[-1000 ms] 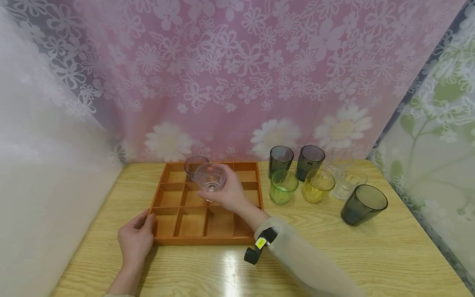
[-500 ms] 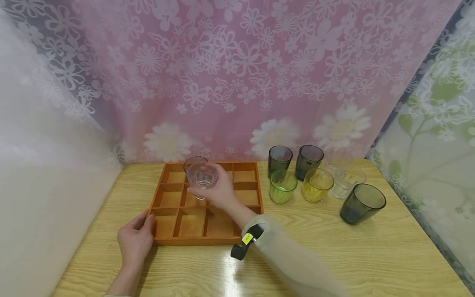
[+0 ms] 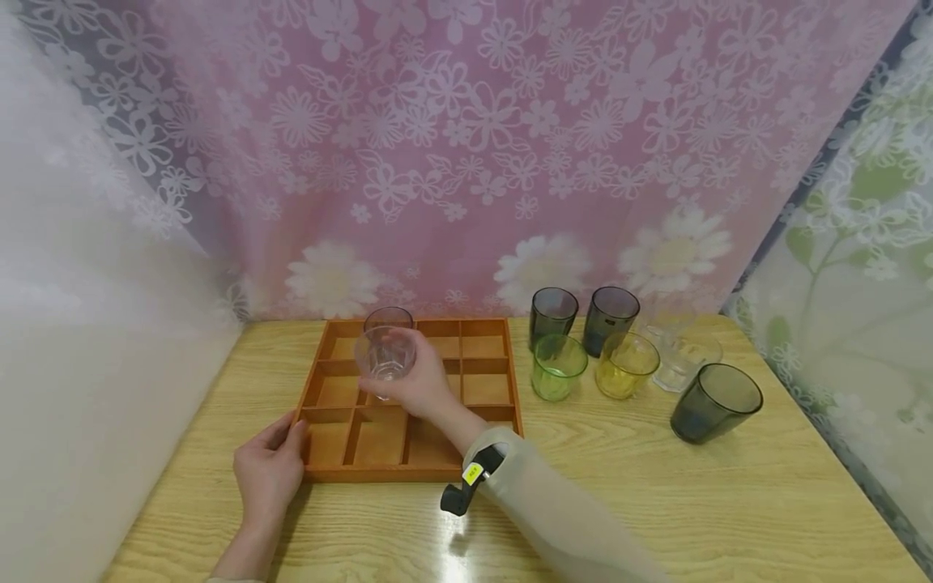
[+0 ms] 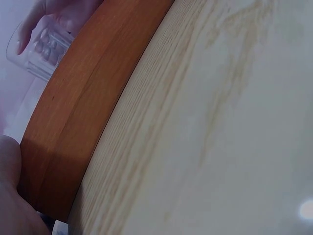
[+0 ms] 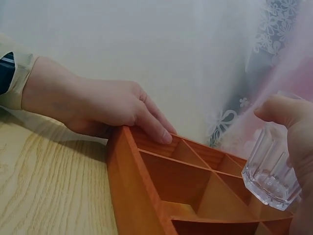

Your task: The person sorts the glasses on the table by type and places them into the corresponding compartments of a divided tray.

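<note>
My right hand grips a clear, faceted drinking glass, holding it upright over the middle row of a wooden compartment tray. In the right wrist view the base of this glass overlaps the tray's dividers. Behind it, a faintly tinted glass stands in a back-row compartment, partly hidden by the held one. At the tray's left side, my left hand holds the frame, thumb over the rim and fingers outside, as the right wrist view shows. The left wrist view has the tray's side wall across it.
Right of the tray stand two dark grey tumblers, a green glass, a yellow glass, clear glasses and a smoky tumbler. A pink floral curtain hangs along the table's back edge.
My right hand has carried the clear glass leftward across the tray, to just in front of the tinted glass. My left hand has stayed on the tray's side.
</note>
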`<action>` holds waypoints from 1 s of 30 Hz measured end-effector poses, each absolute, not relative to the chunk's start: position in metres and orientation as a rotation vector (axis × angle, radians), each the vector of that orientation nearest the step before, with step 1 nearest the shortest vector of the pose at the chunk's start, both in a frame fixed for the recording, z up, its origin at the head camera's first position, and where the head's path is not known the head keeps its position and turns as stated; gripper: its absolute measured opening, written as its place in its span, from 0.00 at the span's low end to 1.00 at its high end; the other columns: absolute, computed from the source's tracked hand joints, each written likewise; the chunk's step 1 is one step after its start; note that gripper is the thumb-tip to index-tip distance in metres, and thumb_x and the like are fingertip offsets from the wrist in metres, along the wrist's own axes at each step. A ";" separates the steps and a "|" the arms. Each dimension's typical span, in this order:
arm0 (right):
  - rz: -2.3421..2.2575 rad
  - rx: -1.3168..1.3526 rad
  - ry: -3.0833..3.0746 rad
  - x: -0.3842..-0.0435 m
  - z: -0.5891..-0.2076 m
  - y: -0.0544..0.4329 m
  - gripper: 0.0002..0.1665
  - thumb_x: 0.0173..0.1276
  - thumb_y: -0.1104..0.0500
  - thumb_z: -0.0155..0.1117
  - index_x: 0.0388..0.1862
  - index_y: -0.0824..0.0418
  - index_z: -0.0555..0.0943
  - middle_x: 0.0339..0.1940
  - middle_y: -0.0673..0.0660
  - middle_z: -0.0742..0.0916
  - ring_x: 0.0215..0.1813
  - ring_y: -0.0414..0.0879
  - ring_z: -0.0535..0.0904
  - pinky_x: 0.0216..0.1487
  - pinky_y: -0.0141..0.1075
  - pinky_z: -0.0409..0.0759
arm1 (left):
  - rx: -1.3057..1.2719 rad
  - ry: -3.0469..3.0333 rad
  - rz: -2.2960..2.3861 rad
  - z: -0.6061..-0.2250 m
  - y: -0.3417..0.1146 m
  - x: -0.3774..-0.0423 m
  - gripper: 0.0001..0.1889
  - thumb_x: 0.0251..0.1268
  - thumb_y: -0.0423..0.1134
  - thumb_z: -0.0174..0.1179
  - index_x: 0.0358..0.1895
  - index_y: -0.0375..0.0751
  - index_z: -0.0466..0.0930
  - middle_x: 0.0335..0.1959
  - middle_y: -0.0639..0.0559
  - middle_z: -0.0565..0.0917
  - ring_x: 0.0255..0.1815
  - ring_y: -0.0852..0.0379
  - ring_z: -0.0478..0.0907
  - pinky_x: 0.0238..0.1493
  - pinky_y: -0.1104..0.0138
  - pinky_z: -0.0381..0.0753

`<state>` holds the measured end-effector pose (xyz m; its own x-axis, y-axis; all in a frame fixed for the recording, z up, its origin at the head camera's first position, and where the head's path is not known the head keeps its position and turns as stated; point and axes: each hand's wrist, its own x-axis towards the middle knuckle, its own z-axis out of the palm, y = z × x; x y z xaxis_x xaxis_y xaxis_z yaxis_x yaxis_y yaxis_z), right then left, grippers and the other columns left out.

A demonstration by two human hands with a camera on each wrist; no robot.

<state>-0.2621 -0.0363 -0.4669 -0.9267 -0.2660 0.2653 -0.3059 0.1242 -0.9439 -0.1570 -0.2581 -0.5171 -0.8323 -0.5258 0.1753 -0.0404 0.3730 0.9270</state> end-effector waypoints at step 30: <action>1.839 0.568 -2.552 -0.266 -0.482 -0.037 0.57 0.47 0.52 0.93 0.74 0.63 0.73 0.65 0.58 0.83 0.66 0.51 0.79 0.66 0.41 0.78 | 0.518 -2.185 -1.475 -0.519 -0.257 -0.158 0.16 0.74 0.35 0.67 0.58 0.29 0.87 0.51 0.34 0.88 0.39 0.84 0.77 0.39 0.83 0.79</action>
